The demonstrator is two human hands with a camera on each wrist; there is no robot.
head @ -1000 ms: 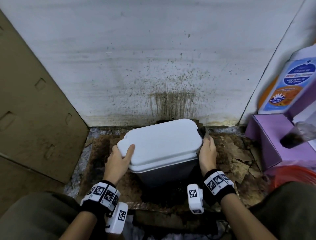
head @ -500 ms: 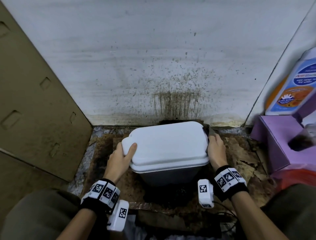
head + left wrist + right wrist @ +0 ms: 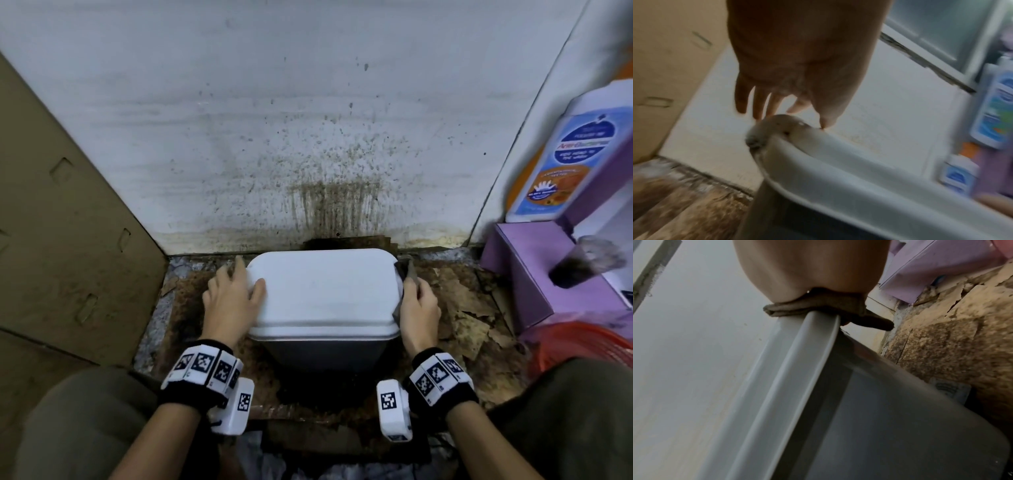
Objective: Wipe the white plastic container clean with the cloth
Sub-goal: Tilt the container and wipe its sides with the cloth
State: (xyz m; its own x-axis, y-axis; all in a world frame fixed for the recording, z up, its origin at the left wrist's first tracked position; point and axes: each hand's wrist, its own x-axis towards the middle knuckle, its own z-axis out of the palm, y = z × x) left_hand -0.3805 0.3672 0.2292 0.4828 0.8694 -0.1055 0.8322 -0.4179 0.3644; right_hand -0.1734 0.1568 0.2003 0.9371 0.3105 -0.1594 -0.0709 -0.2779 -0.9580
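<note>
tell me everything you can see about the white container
The white container is a lidded plastic bin with a rounded-rectangle white lid and darker grey body, upright on stained cardboard against the spattered wall. The left hand rests on its left edge; the right hand presses a dark cloth against its right rim.

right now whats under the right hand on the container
A folded dark cloth lies between the right hand and the right rim of the white container. The fingers are hidden, and the rim beneath the cloth is covered.

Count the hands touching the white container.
2. The left hand rests on the container's left edge; the right hand presses the cloth against its right edge.
</note>
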